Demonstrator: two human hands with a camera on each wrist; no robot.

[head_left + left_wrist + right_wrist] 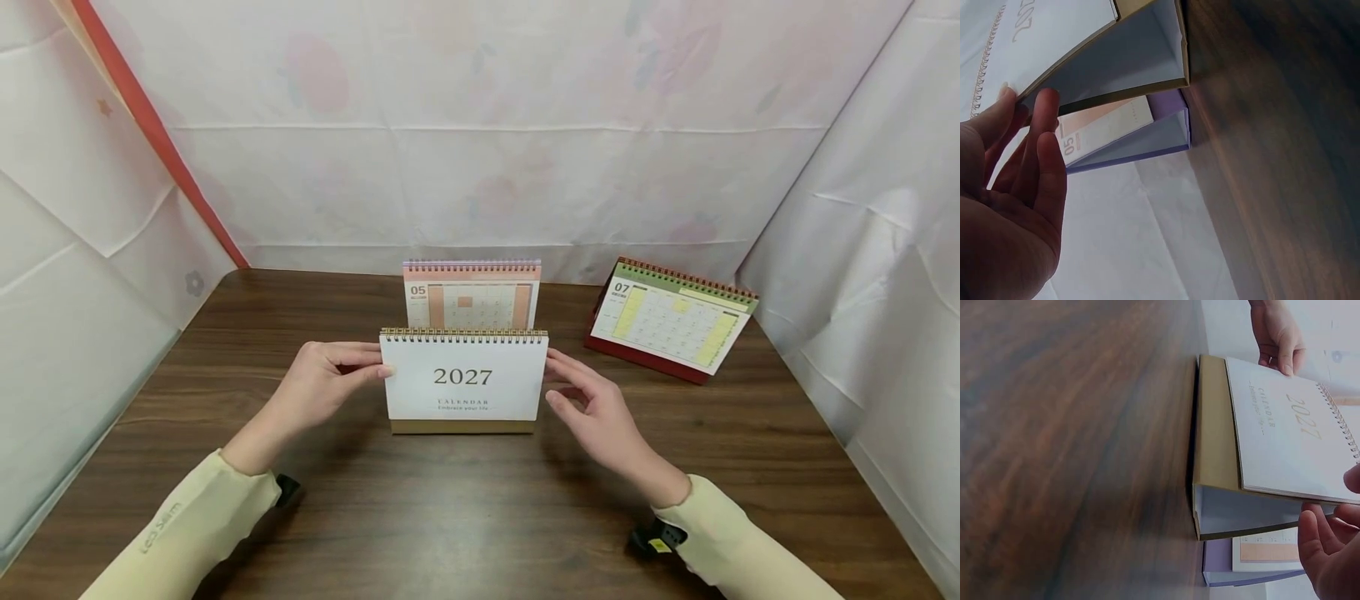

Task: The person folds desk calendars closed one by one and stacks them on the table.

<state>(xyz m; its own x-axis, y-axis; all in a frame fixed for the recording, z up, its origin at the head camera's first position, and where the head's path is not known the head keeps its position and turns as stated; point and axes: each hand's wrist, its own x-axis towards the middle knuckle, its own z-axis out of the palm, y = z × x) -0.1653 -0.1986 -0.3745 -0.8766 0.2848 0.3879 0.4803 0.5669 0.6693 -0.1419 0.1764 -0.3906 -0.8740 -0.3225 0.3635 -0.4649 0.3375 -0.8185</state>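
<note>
A white 2027 desk calendar [462, 379] with a gold spiral and gold base stands upright at the middle of the table. At its left edge my left hand [330, 383] pinches it, thumb on the front page and fingers behind. My right hand [600, 408] is at the opposite edge, its fingertips touching the side near the top. In the head view that thumb stands apart from the page. From the right wrist view, fingers of the right hand [1338, 544] lie along the calendar's open side. Directly behind stands a pink and purple calendar [472, 293] showing 05, its lower part hidden.
At the back right, a green and yellow calendar [671, 317] showing 07 stands angled on a dark red base. The brown wooden table [450, 517] meets a white patterned cloth [480, 167] at the back and sides. A black strap device [656, 537] sits at the right wrist.
</note>
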